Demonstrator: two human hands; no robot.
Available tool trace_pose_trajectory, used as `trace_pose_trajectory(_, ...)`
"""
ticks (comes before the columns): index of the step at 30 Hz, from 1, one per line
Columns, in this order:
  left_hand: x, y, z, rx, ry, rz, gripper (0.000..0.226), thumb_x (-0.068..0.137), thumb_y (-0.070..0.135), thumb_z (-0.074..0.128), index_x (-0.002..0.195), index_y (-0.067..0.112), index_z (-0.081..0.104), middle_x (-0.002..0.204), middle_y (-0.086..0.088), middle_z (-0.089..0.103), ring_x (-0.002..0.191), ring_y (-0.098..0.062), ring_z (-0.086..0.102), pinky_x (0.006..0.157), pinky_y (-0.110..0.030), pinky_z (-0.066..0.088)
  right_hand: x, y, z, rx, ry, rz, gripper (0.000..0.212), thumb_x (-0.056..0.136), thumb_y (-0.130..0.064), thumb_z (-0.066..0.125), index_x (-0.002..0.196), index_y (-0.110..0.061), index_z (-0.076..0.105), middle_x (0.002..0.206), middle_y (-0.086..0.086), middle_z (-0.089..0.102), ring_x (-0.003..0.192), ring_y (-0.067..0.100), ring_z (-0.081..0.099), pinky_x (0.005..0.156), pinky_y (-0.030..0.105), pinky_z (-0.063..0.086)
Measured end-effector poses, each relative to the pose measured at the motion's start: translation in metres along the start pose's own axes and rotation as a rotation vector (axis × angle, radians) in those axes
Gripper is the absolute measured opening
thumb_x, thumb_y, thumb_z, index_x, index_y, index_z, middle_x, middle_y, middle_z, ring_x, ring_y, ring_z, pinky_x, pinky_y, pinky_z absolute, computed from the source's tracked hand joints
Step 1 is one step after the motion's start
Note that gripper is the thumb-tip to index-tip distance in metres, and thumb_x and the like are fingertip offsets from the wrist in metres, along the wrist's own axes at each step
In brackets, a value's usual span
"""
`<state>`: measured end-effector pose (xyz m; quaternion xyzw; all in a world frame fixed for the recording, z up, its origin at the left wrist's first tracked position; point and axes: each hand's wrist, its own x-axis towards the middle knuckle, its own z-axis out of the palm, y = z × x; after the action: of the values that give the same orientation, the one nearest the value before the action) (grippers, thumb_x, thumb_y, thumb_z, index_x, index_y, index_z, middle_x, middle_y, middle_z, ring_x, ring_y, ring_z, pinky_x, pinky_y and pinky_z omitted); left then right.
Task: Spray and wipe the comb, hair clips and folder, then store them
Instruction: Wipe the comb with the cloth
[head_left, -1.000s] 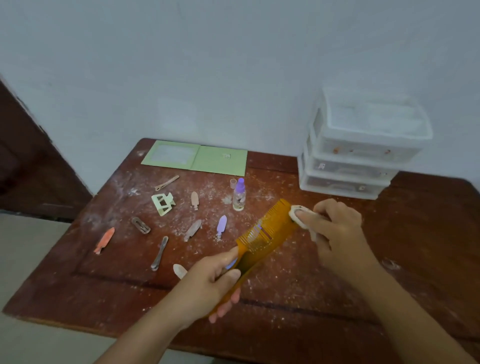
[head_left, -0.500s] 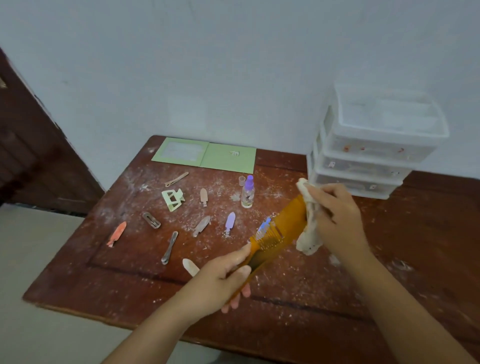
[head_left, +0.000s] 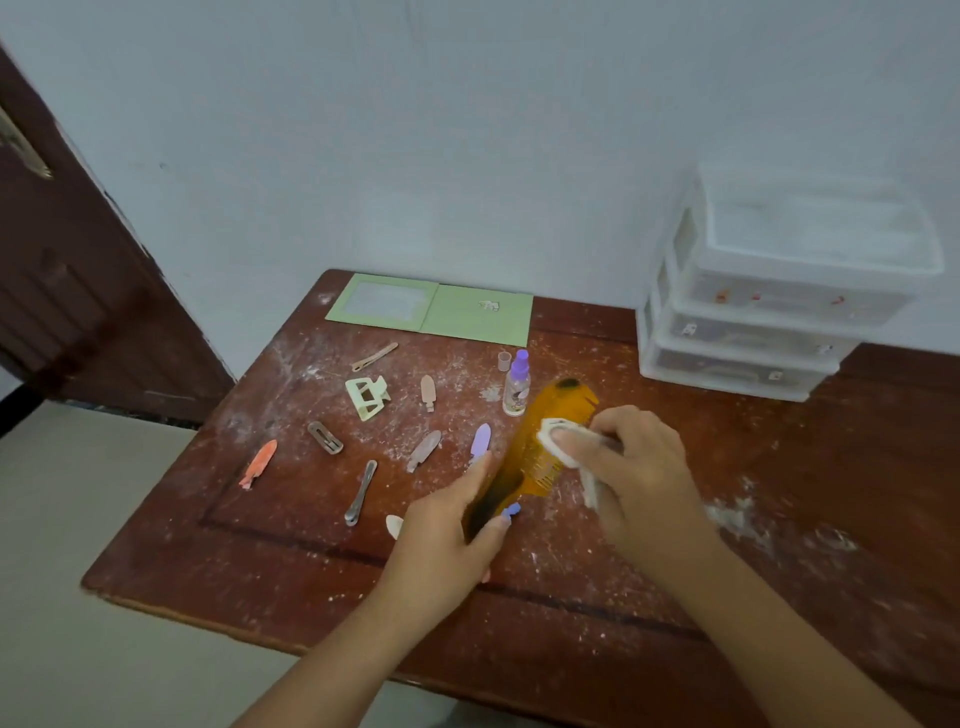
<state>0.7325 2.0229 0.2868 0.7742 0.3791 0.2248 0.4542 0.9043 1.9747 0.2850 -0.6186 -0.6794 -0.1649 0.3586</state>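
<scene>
- Two hands worked on one orange comb: my left hand gripped its dark lower end, thumb on one side and fingers curled round the other, holding it tilted above the table.
- My right hand pinched a white cloth between thumb and curled fingers and pressed it against the comb's teeth near the middle.
- Just beyond the comb's far tip stood a small spray bottle with a purple top, upright, its clear cap beside it.
- Several hair clips lay apart on the dusty table to the left: a lilac clip near my left thumb, a blue clip partly hidden under my fingers, a grey-pink clip, a beige clip, a pale green claw clip, a brown snap clip, a silver clip, an orange clip, a long tan clip and a cream clip peeking out beside my wrist.
- At the table's far edge the green folder lay open and flat against the wall.
- On the far right corner stood a white set of plastic drawers, three tiers, all closed.
- White powdery dust was smeared across much of the tabletop.
</scene>
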Motion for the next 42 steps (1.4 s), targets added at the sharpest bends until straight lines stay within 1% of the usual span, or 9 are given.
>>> trace_pose_trajectory(7, -0.005, 0.002, 0.004, -0.141, 0.063, -0.03, 0.056, 0.081, 0.001, 0.061, 0.093, 0.054, 0.047, 0.051, 0.016, 0.062, 0.033, -0.003, 0.05, 0.043, -0.012, 0.043, 0.006, -0.014, 0.019, -0.077, -0.17, -0.059, 0.044, 0.054, 0.001, 0.051, 0.09, -0.016, 0.07, 0.068, 0.005, 0.052, 0.07, 0.014, 0.03, 0.056, 0.029, 0.033)
trace_pose_trajectory(12, -0.007, -0.007, 0.008, -0.144, 0.133, -0.105, 0.048, 0.083, 0.003, 0.06, 0.111, 0.038, 0.044, 0.035, 0.012, 0.054, 0.031, -0.002, 0.048, 0.044, -0.007, 0.039, -0.021, -0.002, 0.018, -0.012, -0.213, -0.04, 0.039, 0.066, 0.005, 0.049, 0.097, -0.017, 0.058, 0.074, 0.002, 0.044, 0.066, 0.013, 0.032, 0.057, 0.024, 0.025)
trace_pose_trajectory(16, -0.003, -0.011, 0.002, -0.092, 0.108, -0.096, 0.052, 0.084, 0.006, 0.059, 0.129, 0.025, 0.04, 0.063, 0.02, 0.059, 0.036, -0.001, 0.053, 0.044, -0.006, 0.04, -0.032, 0.022, 0.006, 0.015, -0.157, 0.047, 0.021, 0.082, -0.004, 0.048, 0.088, -0.013, 0.066, 0.063, 0.004, 0.045, 0.054, 0.014, 0.037, 0.05, 0.023, 0.03)
trace_pose_trajectory(18, -0.004, -0.009, 0.004, -0.043, 0.088, -0.083, 0.051, 0.085, 0.008, 0.059, 0.131, 0.019, 0.043, 0.074, 0.016, 0.055, 0.042, -0.002, 0.056, 0.047, -0.007, 0.041, -0.018, 0.029, -0.003, 0.034, -0.062, 0.124, 0.03, 0.085, -0.008, 0.041, 0.088, -0.003, 0.071, 0.06, 0.009, 0.048, 0.047, 0.02, 0.043, 0.046, 0.026, 0.037)
trace_pose_trajectory(24, -0.008, -0.001, 0.002, 0.02, 0.102, 0.01, 0.054, 0.081, 0.007, 0.063, 0.121, 0.03, 0.035, 0.07, 0.014, 0.055, 0.048, 0.005, 0.057, 0.049, -0.008, 0.043, 0.016, 0.02, 0.01, -0.17, -0.022, 0.035, 0.029, 0.065, 0.0, 0.05, 0.08, -0.009, 0.073, 0.063, 0.01, 0.054, 0.053, 0.025, 0.051, 0.057, 0.031, 0.033)
trace_pose_trajectory(28, -0.012, -0.008, -0.002, -0.01, 0.147, -0.029, 0.053, 0.08, 0.003, 0.065, 0.119, 0.028, 0.041, 0.072, 0.01, 0.061, 0.039, 0.002, 0.054, 0.044, -0.007, 0.042, -0.007, 0.032, 0.012, -0.172, -0.063, 0.063, 0.034, 0.062, 0.007, 0.05, 0.076, -0.014, 0.073, 0.062, 0.006, 0.052, 0.064, 0.013, 0.038, 0.059, 0.031, 0.029)
trace_pose_trajectory(32, -0.01, -0.014, -0.008, 0.012, 0.168, -0.021, 0.054, 0.081, 0.003, 0.063, 0.118, 0.031, 0.037, 0.071, 0.011, 0.059, 0.039, 0.001, 0.055, 0.044, -0.007, 0.041, -0.025, 0.052, 0.004, -0.067, -0.095, 0.175, 0.034, 0.06, 0.019, 0.063, 0.079, -0.007, 0.073, 0.062, 0.01, 0.051, 0.049, 0.022, 0.047, 0.049, 0.032, 0.042)
trace_pose_trajectory(38, -0.007, -0.011, -0.005, 0.044, 0.15, 0.094, 0.059, 0.066, 0.048, 0.05, 0.12, 0.029, 0.04, 0.069, 0.022, 0.056, 0.05, 0.015, 0.052, 0.054, -0.024, 0.048, 0.012, 0.037, -0.004, -0.057, 0.055, 0.038, 0.033, 0.075, -0.002, 0.042, 0.087, -0.004, 0.073, 0.064, 0.013, 0.054, 0.052, 0.025, 0.048, 0.053, 0.03, 0.04)
trace_pose_trajectory(42, -0.008, -0.014, -0.003, -0.017, 0.179, 0.131, 0.059, 0.065, 0.046, 0.052, 0.119, 0.025, 0.044, 0.064, 0.023, 0.064, 0.046, 0.016, 0.052, 0.049, -0.019, 0.048, 0.01, 0.031, 0.008, -0.132, 0.045, 0.036, 0.03, 0.067, 0.004, 0.051, 0.084, -0.006, 0.073, 0.064, 0.011, 0.054, 0.06, 0.021, 0.045, 0.061, 0.032, 0.03)
